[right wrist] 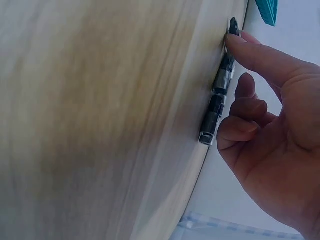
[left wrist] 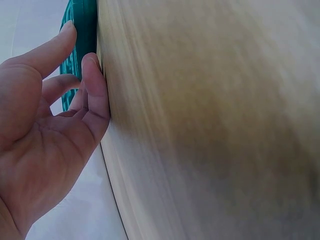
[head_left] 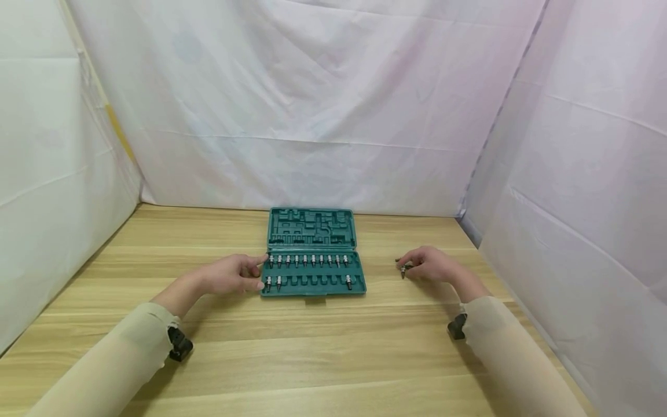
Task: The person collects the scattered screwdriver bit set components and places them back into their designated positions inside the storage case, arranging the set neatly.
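Observation:
A green plastic case (head_left: 312, 293) lies unfolded on the table, with silver bit sockets with dark tips (head_left: 313, 260) along its back row. Its front row holds two on the left and a bit socket (head_left: 348, 282) on the right, with bare slots between. My left hand (head_left: 233, 274) touches the case's left edge, thumb at the near corner and index finger reaching toward the hinge. To the right of the case, my right hand (head_left: 430, 265) pinches a bit socket (right wrist: 234, 25) between thumb and index finger. Other dark bit sockets (right wrist: 215, 107) lie in line beneath that hand, partly hidden by its fingers.
The case's lid (head_left: 311, 227), moulded with recesses, lies back toward the rear curtain (head_left: 302, 168). White sheets (head_left: 589, 191) enclose the wooden table (head_left: 312, 359) at the back and both sides. A small black camera (head_left: 180, 344) sits on each wrist.

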Demonstrator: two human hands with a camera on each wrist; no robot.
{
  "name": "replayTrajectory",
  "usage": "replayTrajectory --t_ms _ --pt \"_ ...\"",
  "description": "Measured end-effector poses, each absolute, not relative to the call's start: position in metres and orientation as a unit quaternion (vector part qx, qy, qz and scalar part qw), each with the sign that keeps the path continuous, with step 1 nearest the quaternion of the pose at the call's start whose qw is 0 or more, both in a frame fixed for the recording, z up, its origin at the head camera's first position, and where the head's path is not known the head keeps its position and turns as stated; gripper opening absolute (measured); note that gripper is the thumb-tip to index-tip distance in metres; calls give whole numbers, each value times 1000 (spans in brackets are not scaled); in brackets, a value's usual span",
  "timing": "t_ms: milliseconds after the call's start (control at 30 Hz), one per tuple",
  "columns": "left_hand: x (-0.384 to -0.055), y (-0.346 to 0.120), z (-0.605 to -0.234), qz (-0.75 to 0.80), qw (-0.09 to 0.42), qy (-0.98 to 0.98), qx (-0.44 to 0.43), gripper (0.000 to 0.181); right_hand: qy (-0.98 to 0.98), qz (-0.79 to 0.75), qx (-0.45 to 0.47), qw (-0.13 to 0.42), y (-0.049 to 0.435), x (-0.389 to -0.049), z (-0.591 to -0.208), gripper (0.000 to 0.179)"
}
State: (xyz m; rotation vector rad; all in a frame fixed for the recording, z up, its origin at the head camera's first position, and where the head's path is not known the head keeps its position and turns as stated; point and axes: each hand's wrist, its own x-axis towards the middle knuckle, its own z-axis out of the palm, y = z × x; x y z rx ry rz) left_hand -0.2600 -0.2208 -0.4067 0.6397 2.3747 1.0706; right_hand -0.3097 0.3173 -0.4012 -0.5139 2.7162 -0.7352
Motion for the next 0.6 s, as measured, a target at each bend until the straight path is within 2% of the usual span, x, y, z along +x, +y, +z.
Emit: replayTrajectory --t_ms 600 --pt "-261 -221 -407 389 232 861 230 84 942 -245 -202 105 305 -315 -404 10"
